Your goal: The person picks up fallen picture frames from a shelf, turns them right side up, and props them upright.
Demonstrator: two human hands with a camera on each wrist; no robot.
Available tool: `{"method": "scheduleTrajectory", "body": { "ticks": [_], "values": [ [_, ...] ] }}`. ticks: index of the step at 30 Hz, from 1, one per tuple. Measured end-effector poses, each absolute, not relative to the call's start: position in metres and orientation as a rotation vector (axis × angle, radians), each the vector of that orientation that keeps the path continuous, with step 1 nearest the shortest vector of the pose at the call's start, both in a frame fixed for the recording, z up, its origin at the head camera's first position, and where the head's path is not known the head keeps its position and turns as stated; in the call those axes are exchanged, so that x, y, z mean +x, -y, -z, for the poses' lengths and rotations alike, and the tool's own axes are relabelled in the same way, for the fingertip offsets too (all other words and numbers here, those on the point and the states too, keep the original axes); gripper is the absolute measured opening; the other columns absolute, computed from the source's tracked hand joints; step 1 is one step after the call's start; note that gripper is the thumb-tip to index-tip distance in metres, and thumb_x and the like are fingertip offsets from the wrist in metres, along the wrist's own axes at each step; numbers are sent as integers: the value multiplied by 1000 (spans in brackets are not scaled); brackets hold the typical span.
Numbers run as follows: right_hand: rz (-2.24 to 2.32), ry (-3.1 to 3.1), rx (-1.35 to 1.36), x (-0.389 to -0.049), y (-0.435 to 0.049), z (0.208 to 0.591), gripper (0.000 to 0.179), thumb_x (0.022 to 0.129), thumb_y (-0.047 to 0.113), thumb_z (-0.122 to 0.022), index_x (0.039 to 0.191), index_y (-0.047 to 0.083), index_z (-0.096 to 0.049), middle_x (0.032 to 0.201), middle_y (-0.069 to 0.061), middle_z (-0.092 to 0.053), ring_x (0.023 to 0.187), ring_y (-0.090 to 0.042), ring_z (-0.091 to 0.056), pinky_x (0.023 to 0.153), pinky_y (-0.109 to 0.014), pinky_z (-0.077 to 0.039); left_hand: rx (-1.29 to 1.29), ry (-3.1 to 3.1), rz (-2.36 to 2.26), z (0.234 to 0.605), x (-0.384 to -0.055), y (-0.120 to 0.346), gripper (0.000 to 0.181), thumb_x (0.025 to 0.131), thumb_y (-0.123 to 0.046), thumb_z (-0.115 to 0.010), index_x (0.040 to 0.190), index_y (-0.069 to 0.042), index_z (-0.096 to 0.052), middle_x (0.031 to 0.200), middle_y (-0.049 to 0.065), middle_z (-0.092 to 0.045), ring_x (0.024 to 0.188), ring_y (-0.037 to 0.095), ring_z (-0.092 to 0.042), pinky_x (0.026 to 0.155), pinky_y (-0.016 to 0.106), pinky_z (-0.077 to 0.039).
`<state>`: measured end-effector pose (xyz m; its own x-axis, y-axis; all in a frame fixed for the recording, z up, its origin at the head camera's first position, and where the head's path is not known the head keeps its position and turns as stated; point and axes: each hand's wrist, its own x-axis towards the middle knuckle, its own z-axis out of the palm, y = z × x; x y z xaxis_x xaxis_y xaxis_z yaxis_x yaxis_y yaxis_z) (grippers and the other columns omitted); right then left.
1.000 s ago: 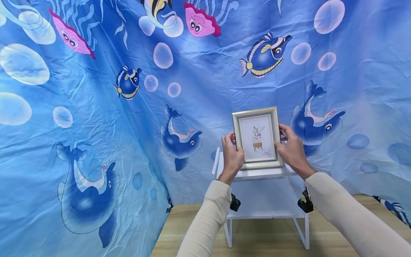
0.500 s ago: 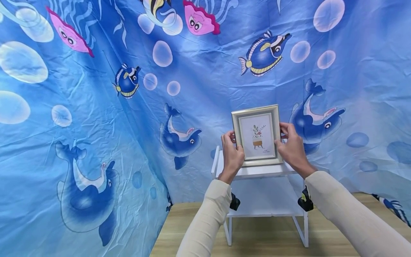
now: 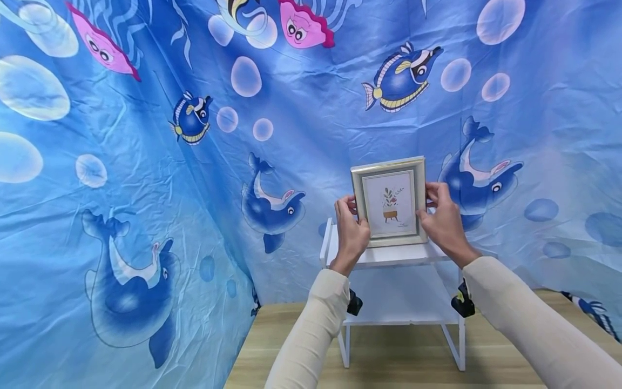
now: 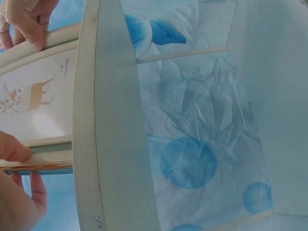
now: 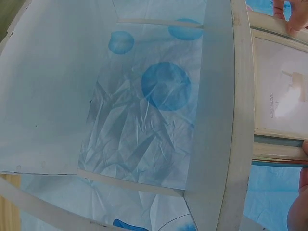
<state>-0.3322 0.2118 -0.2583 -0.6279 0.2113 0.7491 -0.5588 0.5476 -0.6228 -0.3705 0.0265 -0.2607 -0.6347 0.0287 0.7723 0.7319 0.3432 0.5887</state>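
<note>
A cream-gold picture frame point(image 3: 358, 208) with a plant print stands nearly upright above the top board of a small white two-tier shelf point(image 3: 398, 258). My left hand point(image 3: 352, 235) grips its left side, thumb on the front and fingers behind. On the opposite side my right hand point(image 3: 446, 222) holds the frame the same way. Both hands also appear on the frame's sides in the left wrist view, the left hand point(image 4: 19, 202) low and the right hand point(image 4: 29, 19) at the top. Whether the frame's bottom edge touches the board I cannot tell.
Below the top board lies the shelf's lower board point(image 3: 403, 302), on slim white legs. Wood-look flooring point(image 3: 282, 346) is underneath. A blue sea-themed cloth point(image 3: 301, 119) hangs behind and along the left.
The picture frame has turned and tipped slightly within both hands, its top right corner shifting a little rightward. The whole head view has drifted slightly upward. Both hands keep their hold.
</note>
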Motion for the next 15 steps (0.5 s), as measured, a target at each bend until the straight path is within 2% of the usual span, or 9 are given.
{"method": "scheduleTrajectory", "body": {
  "ticks": [6, 15],
  "values": [
    [-1151, 1927, 297, -333, -213, 259, 57, 85, -19, -58, 136, -4, -37, 139, -32, -51, 116, -48, -58, 96, -61, -46, -684, 1929, 1304, 261, -372, -26, 51, 83, 19, -52, 127, -4, -41, 115, 12, -44, 95, 18, -48, 71, 24, -48],
    [-1135, 1925, 309, -334, -215, 257, 55, 85, -19, -57, 135, -5, -39, 141, -31, -51, 121, -48, -56, 99, -59, -45, -673, 1957, 1313, 259, -373, -25, 53, 84, 17, -53, 130, -5, -40, 115, 12, -45, 96, 15, -47, 70, 21, -47]
  ]
}}
